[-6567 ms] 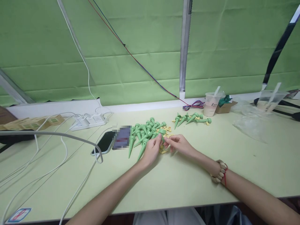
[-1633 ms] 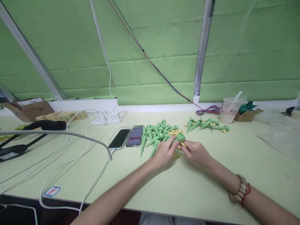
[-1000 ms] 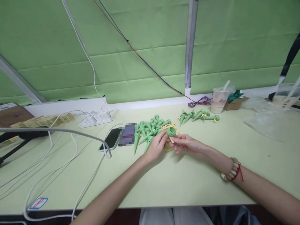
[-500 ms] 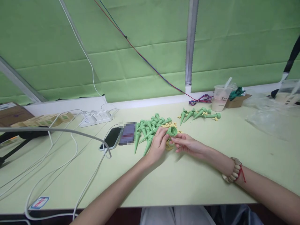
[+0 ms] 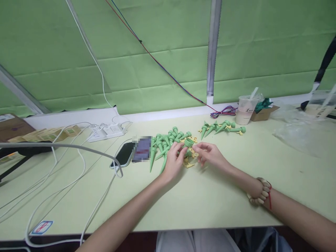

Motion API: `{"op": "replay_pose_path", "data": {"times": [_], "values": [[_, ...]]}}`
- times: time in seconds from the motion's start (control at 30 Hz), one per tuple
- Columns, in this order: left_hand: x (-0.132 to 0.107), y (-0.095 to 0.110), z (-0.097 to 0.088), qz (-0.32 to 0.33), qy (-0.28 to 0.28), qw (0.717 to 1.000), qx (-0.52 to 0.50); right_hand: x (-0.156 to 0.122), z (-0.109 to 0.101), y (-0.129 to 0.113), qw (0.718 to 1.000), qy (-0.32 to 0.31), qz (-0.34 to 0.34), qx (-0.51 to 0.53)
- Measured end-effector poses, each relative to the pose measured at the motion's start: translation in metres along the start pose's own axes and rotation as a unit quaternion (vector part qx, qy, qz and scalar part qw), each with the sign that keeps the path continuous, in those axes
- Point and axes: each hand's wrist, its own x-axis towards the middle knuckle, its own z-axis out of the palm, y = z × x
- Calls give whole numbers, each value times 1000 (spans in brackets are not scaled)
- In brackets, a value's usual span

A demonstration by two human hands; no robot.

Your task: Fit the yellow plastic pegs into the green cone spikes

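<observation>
My left hand (image 5: 174,161) is closed around a green plastic plant watering spike (image 5: 188,153), whose body is partly hidden by the fingers. Just behind it a round threaded green collar (image 5: 188,142) faces upward; whether it belongs to the held spike I cannot tell. Close by on the right, my right hand (image 5: 210,154) has its fingers bent and drawn together, and what they pinch, if anything, is hidden. Small yellow valve pieces (image 5: 189,165) lie scattered under and between the hands. A heap of green spikes (image 5: 164,141) rests to the left, touching or close behind my left hand.
Several green spikes with yellow pieces fitted (image 5: 220,127) lie at the back right. Behind them stand a plastic drink cup (image 5: 245,110) and a small cardboard box (image 5: 264,114). A phone (image 5: 123,155), white cables (image 5: 85,164) and a power strip (image 5: 107,132) occupy the left.
The held spike's wide end has turned away from me and dropped slightly. My right hand has shifted a little to the right, off the spike, widening the gap between my hands.
</observation>
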Motion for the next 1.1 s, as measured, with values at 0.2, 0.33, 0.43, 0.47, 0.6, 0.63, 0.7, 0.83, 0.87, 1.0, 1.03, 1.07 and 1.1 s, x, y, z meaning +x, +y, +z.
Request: {"op": "replay_pose_path", "data": {"times": [0.2, 0.33, 0.43, 0.47, 0.6, 0.63, 0.7, 0.83, 0.87, 1.0, 1.03, 1.07, 1.1], "values": [[1, 4, -3, 25, -17, 999, -16, 4, -10, -2, 965, -141, 143, 166], [-1, 6, -3, 40, -31, 999, -14, 6, -10, 3, 983, -90, 116, 109], [-1, 6, 1, 11, -31, 999, -18, 7, -7, 9, 1000, 10, 14, 0], [-2, 6, 2, -9, -32, 999, -28, 7, -6, 10, 998, 39, -41, -40], [-2, 7, 6, -98, -47, 988, -109, 6, -9, 12, 944, 83, -258, -188], [-2, 7, 6, -110, -50, 984, -132, 6, -10, 11, 935, 76, -279, -206], [-2, 7, 5, -115, -49, 978, -165, 8, -12, 8, 943, 66, -257, -200], [1, 4, 2, -94, -30, 980, -172, 11, -13, 3, 997, -7, -52, -52], [1, 4, 2, -89, -27, 981, -172, 12, -12, 3, 999, -40, -13, -11], [4, 3, 0, -81, -22, 983, -161, 11, -9, 3, 994, -88, 19, 69], [4, 4, 0, -83, -19, 984, -155, 11, -7, 4, 995, -75, 7, 66], [4, 4, 0, -88, -17, 984, -152, 10, -7, 5, 997, -58, -18, 47], [4, 5, 0, -95, -15, 984, -152, 9, -6, 6, 998, -36, -59, 12]]}}
